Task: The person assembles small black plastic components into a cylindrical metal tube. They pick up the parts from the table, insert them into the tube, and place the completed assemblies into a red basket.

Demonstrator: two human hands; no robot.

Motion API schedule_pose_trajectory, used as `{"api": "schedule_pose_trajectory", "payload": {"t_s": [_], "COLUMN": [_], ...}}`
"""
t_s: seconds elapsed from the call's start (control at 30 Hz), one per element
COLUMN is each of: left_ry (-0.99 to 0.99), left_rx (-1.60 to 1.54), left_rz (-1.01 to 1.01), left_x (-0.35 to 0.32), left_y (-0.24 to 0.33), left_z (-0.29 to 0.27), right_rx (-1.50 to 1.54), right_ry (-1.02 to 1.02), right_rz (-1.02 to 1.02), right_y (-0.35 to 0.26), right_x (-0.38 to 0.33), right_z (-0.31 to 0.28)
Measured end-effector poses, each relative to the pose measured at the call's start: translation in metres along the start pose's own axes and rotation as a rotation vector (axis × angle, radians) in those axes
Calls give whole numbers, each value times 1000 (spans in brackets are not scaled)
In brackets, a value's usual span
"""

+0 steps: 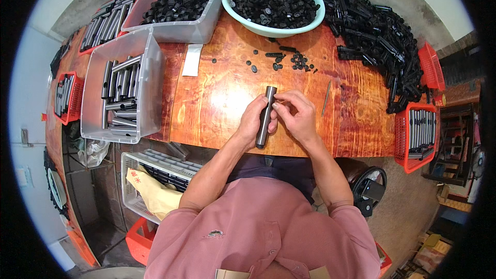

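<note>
A dark grey metal tube (264,126) stands tilted over the front of the wooden table, its upper end leaning slightly right. My left hand (250,122) is wrapped round it from the left side, thumb along the tube. On the other side, my right hand (299,116) has its thumb and fingertips pinched together against the tube's upper half. Whatever may be between those fingertips is too small to make out. Farther back on the table lie loose small black caps (299,62) and short black pieces. A thin metal rod (326,98) rests right of my hands.
A clear bin (155,85) of metal tubes stands at the left. Behind are another clear bin (206,32) and a pale green basin (319,18), both full of black parts. Black plastic parts (377,41) are heaped at the back right. A red basket (402,163) holds tubes at the right edge.
</note>
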State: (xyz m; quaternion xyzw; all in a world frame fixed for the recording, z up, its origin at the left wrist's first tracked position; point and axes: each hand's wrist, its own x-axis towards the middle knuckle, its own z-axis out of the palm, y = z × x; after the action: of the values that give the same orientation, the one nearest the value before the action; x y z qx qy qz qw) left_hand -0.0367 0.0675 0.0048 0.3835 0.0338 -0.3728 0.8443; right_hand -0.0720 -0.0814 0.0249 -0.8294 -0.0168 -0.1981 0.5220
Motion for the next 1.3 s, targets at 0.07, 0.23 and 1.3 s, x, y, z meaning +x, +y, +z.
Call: {"api": "schedule_pose_trajectory", "payload": {"t_s": [0.07,0.23,1.3], "left_ry": [-25,0,-172], "left_rx": [-49,-69,371], "left_rz": [-13,-10,234], "left_x": [1,1,-10], "left_y": [3,4,-11], "left_z": [-4,-3,1], "right_rx": [71,44,390], "right_ry": [3,-46,106], "right_rz": [90,117,351], "right_y": [8,17,44], "right_x": [-2,-6,-17], "right_z": [-1,-1,-1]}}
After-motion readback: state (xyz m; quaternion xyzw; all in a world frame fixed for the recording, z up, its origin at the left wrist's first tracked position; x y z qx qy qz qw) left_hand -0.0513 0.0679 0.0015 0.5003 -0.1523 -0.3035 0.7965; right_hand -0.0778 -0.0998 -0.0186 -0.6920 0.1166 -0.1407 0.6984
